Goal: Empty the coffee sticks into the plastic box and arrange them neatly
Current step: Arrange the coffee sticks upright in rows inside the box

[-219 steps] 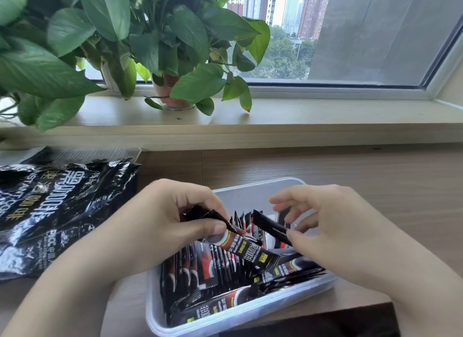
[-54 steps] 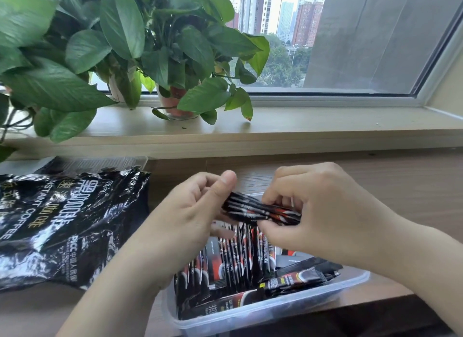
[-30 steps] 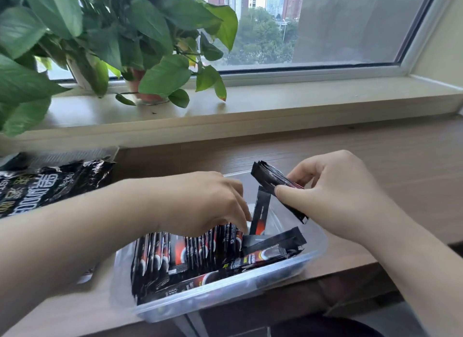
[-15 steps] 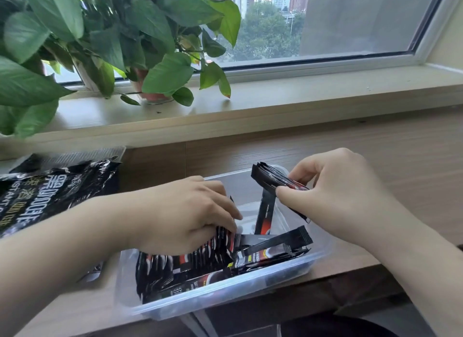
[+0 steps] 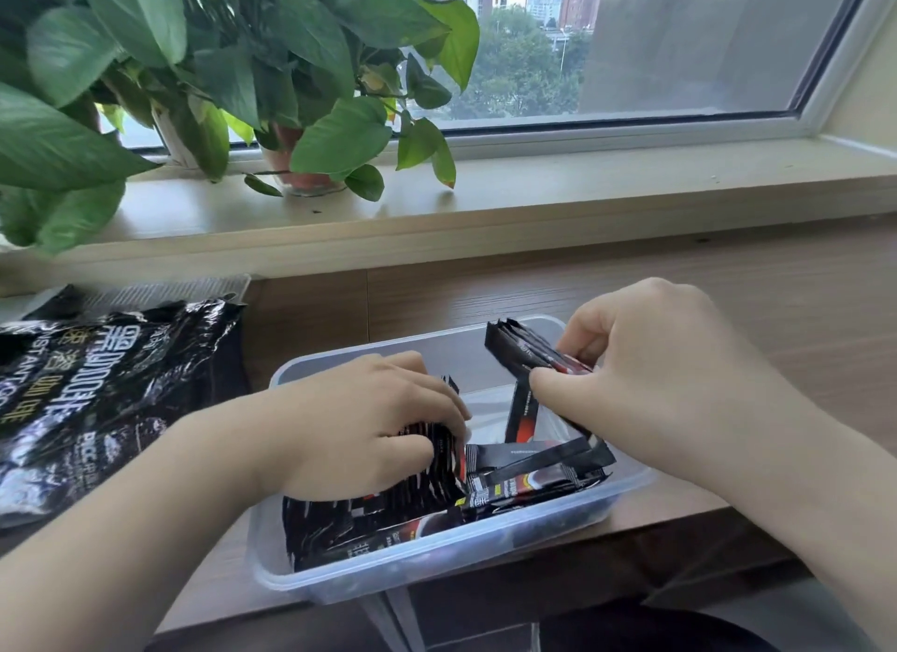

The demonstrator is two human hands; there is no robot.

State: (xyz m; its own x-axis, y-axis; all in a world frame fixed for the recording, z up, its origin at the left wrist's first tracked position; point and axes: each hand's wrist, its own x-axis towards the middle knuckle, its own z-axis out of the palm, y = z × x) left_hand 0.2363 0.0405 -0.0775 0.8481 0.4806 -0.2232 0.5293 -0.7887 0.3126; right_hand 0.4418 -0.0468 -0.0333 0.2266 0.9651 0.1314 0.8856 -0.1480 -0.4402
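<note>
A clear plastic box [image 5: 340, 588] sits at the front edge of the wooden table, overhanging it a little. Black and red coffee sticks [image 5: 388, 510] fill its left half in an upright row; a few loose sticks [image 5: 539, 467] lie crosswise on the right, and one stick [image 5: 522, 409] leans upright near the middle. My left hand [image 5: 369, 433] rests on top of the row, fingers curled down over the stick ends. My right hand [image 5: 645, 379] pinches a small bundle of sticks [image 5: 519, 350] above the box's right side.
The black instant coffee bag [image 5: 97, 399] lies flat on the table to the left of the box. Behind it runs a wooden windowsill [image 5: 582, 185] with a leafy potted plant [image 5: 301, 117]. Bare tabletop [image 5: 801, 321] stretches to the right.
My left hand has pressed lower onto the row of sticks and pushed them leftward. My right hand has kept the bundle in nearly the same place above the box.
</note>
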